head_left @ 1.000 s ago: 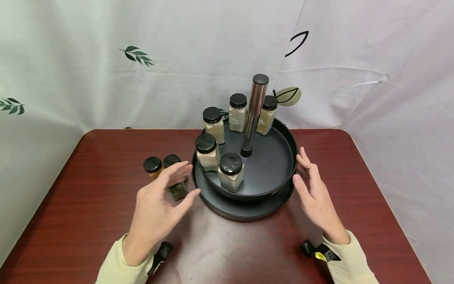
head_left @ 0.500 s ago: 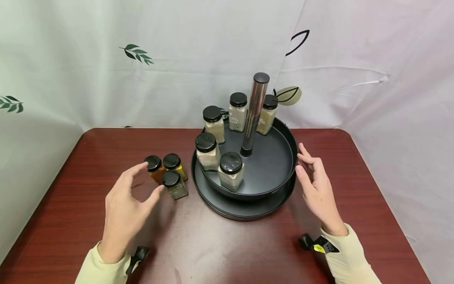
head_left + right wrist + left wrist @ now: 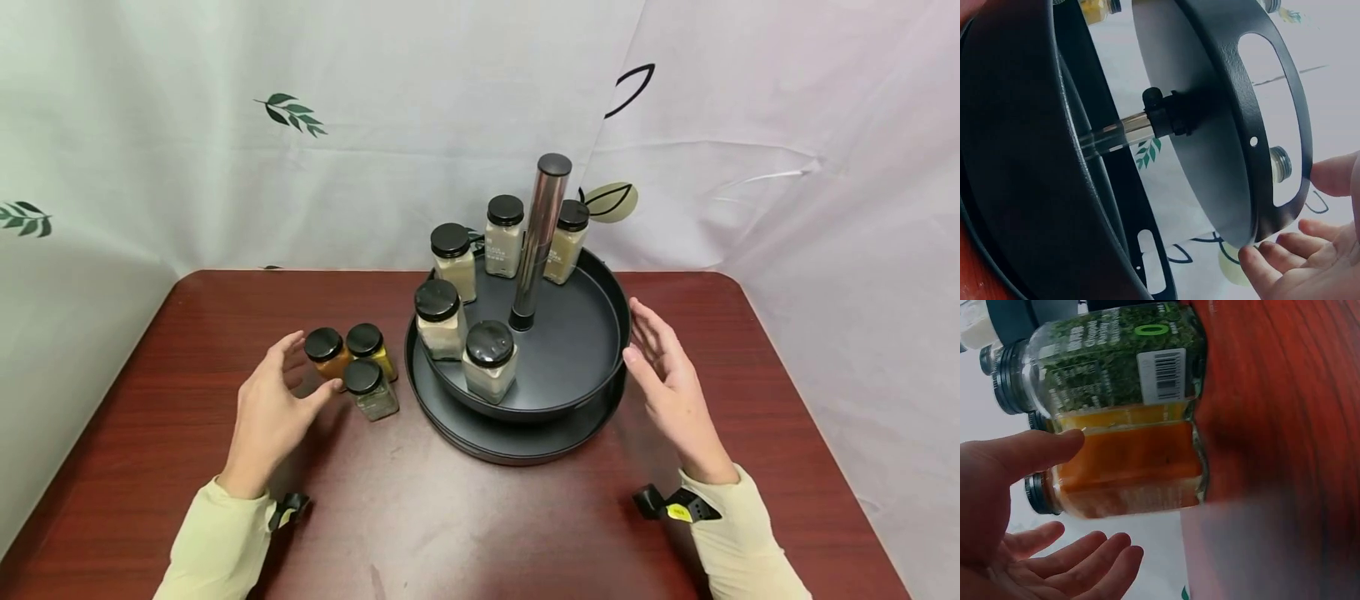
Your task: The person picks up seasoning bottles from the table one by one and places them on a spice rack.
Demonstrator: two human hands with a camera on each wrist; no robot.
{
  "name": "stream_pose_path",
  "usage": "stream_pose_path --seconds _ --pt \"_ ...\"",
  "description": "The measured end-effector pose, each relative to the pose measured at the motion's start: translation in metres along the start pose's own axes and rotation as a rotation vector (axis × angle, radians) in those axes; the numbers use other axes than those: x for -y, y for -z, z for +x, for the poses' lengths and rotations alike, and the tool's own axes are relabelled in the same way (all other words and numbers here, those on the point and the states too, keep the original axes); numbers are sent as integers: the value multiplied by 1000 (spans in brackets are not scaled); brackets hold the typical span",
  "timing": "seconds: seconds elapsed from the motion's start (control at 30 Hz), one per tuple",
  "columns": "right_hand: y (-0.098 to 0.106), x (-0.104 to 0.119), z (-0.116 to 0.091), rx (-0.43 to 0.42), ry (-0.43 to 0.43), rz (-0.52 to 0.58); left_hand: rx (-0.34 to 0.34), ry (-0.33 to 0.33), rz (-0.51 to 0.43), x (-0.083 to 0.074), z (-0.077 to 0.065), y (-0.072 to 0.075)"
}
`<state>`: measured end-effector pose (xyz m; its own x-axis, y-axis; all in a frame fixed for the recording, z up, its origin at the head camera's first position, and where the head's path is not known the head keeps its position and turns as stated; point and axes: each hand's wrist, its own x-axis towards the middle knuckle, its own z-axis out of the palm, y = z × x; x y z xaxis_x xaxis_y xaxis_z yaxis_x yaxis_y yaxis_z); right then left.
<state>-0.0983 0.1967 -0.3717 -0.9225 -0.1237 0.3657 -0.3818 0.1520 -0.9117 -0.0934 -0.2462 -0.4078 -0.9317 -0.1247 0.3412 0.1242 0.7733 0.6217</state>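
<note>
My left hand (image 3: pixel 270 417) is spread beside three black-lidded spice jars, holding none. Its thumb is near the green herb jar (image 3: pixel 377 404) and its fingers reach by the orange spice jar (image 3: pixel 335 367); the yellow spice jar (image 3: pixel 383 363) stands behind. In the left wrist view the thumb overlaps the orange jar, but contact is unclear. At the right side of a black two-tier turntable rack, my right hand (image 3: pixel 675 400) rests its thumb and fingers against the edge of the upper tray (image 3: pixel 562 367). The lower tray (image 3: pixel 517 450) sits beneath it.
Several pale spice jars, including a front jar (image 3: pixel 489 379), stand along the left and back of the upper tray. A tall metal post (image 3: pixel 539 250) rises from its middle. The reddish wooden table (image 3: pixel 465 525) backs onto a white curtain (image 3: pixel 412 125) with leaf prints.
My left hand has moved left from beside the rack, then slightly up toward the jars. My right hand stays at the upper tray's edge. The jars and rack have not visibly moved.
</note>
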Motion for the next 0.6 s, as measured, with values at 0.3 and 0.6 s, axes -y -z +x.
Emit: stream_pose_path --seconds 0.3,0.6 --pt "1 0 -1 31 -13 -65 40 -13 -13 5 2 -7" --pt "-1 4 -4 22 17 -87 32 24 -4 6 2 -7"
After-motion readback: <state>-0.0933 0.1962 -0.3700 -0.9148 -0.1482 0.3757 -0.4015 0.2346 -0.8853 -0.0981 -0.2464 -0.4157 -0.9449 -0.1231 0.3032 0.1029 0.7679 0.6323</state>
